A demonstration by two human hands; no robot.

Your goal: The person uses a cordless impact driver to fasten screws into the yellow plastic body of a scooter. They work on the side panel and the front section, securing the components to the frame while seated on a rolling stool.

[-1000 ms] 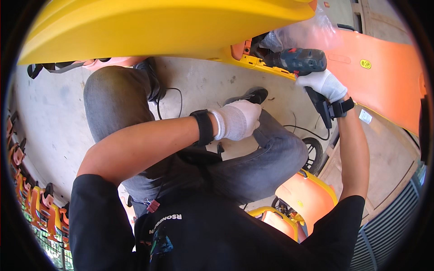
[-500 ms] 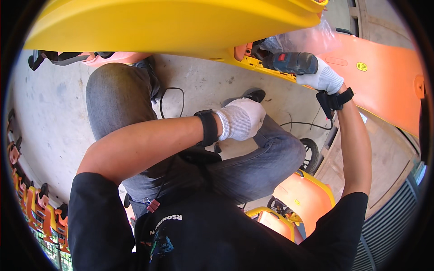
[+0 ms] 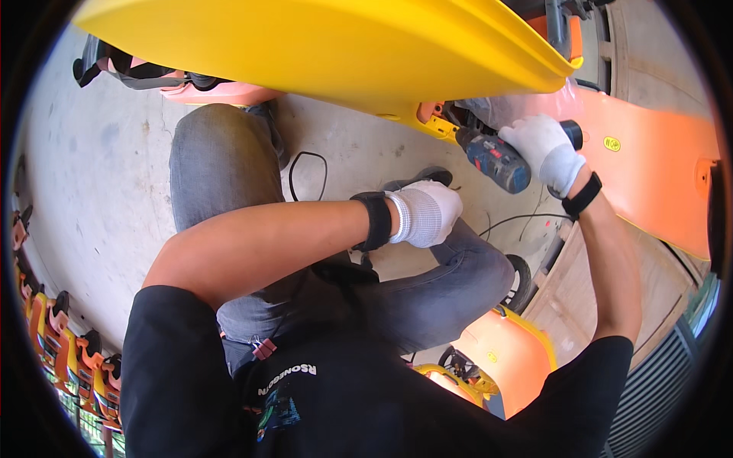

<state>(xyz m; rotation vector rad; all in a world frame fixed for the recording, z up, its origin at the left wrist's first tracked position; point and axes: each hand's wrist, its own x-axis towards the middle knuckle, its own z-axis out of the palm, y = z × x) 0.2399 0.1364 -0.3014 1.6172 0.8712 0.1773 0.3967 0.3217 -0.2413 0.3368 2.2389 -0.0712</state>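
Note:
A blue-and-black cordless drill (image 3: pixel 500 164) is in my white-gloved right hand (image 3: pixel 538 146), which is wrapped round its grip. The drill's front end points up and left, toward the orange-and-yellow bracket at the lower edge of a large yellow panel (image 3: pixel 328 46). I cannot tell whether its tip touches anything there. My left hand (image 3: pixel 435 212), also gloved in white, is curled into a fist above my bent leg. Its fingers face away, so whatever it may hold is hidden. Both wrists wear black straps.
An orange panel (image 3: pixel 641 145) stands at the right, with clear plastic wrap (image 3: pixel 527 103) beside it. A black cable (image 3: pixel 309 164) loops on the concrete floor (image 3: pixel 99 168). Cardboard (image 3: pixel 603 275) lies at lower right. Several orange-and-yellow vehicles (image 3: pixel 80 359) line the far left.
My right hand has turned the drill, so its rear end now angles down toward me and its battery shows. The left fist stays closed. The whole view has shifted slightly.

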